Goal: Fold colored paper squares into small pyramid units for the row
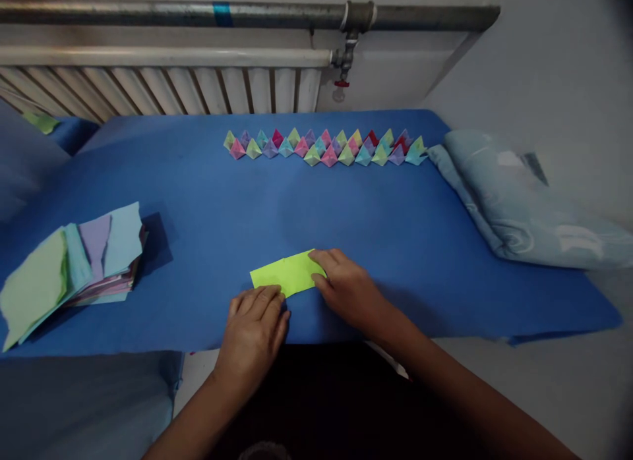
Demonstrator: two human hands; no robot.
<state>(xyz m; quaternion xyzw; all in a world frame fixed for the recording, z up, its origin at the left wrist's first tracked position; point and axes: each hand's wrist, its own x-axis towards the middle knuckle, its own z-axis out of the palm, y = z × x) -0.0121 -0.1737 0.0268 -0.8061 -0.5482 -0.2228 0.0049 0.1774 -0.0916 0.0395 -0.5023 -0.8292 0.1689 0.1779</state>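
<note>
A bright yellow-green sheet of paper (289, 274), folded into a long strip, lies slightly tilted on the blue cloth near the front edge. My left hand (257, 328) bears on its near edge with the fingers close together and holds it down; the fingertips partly cover that edge. At the strip's right end, my right hand (346, 282) grips the paper between thumb and fingers. Farther back, folded paper pieces (329, 155) in several colours stand in two zigzag rows.
On the left lies a fanned stack of coloured paper sheets (111, 239). A folded pale blue-green fabric bundle (514, 203) rests at the right. Behind the blue-covered surface (222, 209) are a white radiator (188, 91) and a metal pipe (287, 16) with a valve (346, 58).
</note>
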